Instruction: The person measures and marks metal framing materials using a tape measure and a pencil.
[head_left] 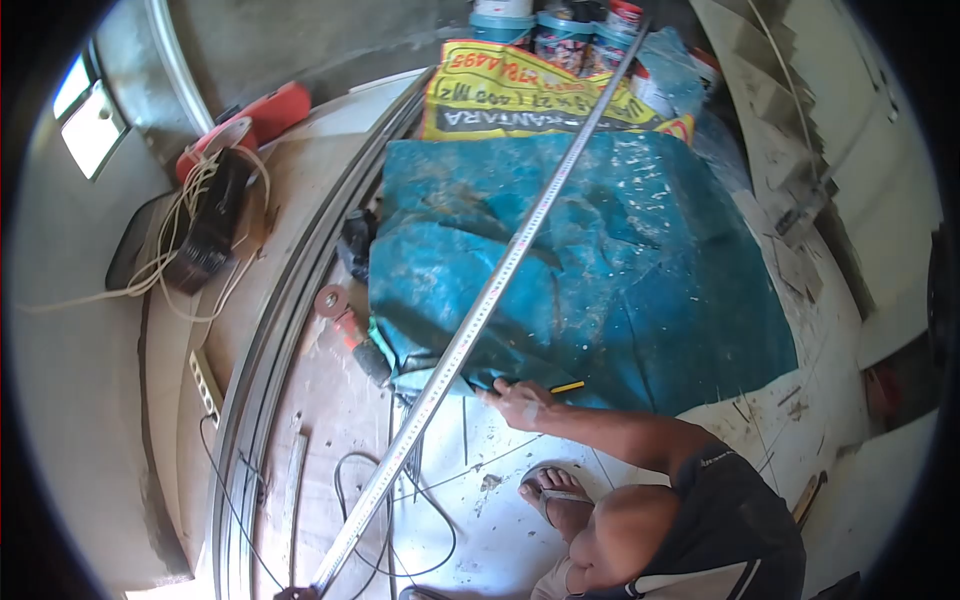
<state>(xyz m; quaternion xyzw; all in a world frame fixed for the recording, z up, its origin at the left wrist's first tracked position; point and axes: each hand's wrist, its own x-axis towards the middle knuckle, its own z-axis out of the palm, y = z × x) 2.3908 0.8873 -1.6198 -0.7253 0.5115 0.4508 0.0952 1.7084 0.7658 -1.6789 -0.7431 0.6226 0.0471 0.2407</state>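
Note:
My right hand (520, 405) is closed around a yellow pencil (568, 386), whose end sticks out behind it. Its fingertips are by the near edge of a blue tarp (590, 270), close to a long silvery metal bar (485, 310). Fine marks like a ruler's run along the bar, which crosses the tarp diagonally. At the bar's lower end, a dark shape at the bottom edge of the view may be my left hand (296, 593); its fingers cannot be made out. An angle grinder (352, 338) with a reddish disc lies left of the tarp.
Long metal profiles (270, 320) run along the left. A coiled pale cable (185, 215), a black box (210, 220) and a power strip (205, 385) lie beyond them. Dark cords (450, 530) loop near my feet. Paint buckets (565, 40) stand behind a yellow printed sheet (540, 95).

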